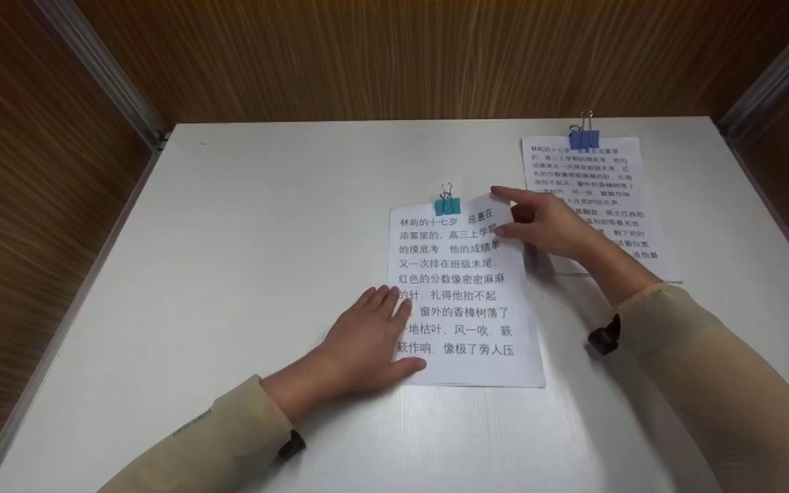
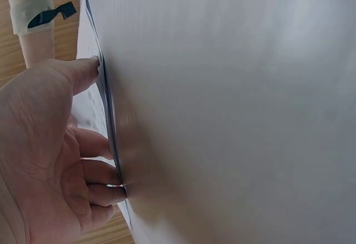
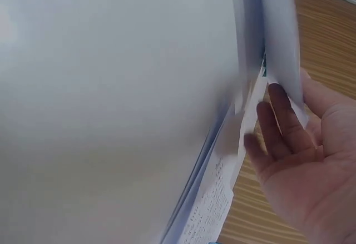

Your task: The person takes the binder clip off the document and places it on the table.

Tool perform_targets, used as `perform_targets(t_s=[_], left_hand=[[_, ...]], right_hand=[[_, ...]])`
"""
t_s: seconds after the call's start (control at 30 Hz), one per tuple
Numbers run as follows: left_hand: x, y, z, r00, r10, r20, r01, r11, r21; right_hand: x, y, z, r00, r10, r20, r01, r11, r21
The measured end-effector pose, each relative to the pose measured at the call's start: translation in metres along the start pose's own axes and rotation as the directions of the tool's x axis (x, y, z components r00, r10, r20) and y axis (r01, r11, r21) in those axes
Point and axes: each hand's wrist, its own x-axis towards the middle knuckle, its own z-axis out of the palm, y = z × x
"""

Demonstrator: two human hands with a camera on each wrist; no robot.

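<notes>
A stack of printed paper [image 1: 453, 373], bound at its top edge by a teal binder clip [image 1: 447, 205], lies on the white table. My left hand [image 1: 367, 342] rests on the stack's left edge with its fingers spread. In the left wrist view, the fingertips and thumb touch the side of the paper. At the upper right corner, my right hand [image 1: 552, 222] pinches the top sheet [image 3: 281, 33] between thumb and fingers. That corner is bent up from the pages below. How many sheets it holds I cannot tell.
Farther back on the right lies a second printed stack [image 1: 596, 188] with a blue binder clip [image 1: 584, 140], partly covered by my right hand. Wood-grain panels [image 1: 394, 61] stand behind the white table [image 1: 244, 226] and along both sides.
</notes>
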Motion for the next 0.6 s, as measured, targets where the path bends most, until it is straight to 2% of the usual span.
perform_targets(t_s=[0.13,0.27,0.47,0.6], left_hand=[[0.0007,-0.0005,-0.0006,1.0,-0.001,0.002,0.001,1.0,-0.006],[0.0014,-0.0006,-0.0011,1.0,0.0,-0.003,0.0,1.0,-0.009],[0.0016,0.0,-0.002,1.0,-0.002,0.004,0.002,1.0,-0.001],[0.0003,0.0003,-0.0007,1.0,-0.001,-0.001,0.001,1.0,-0.005]], right_hand=[[-0.0029,0.0006,0.0012,0.999,0.023,0.034,-0.026,0.994,0.103],[-0.0039,0.0012,0.0024,0.997,0.063,0.035,-0.068,0.981,0.181],[-0.0025,0.0007,0.0025,0.991,0.129,0.047,-0.137,0.936,0.324],[0.0006,0.0019,0.0044,0.989,0.136,0.064,-0.151,0.907,0.393]])
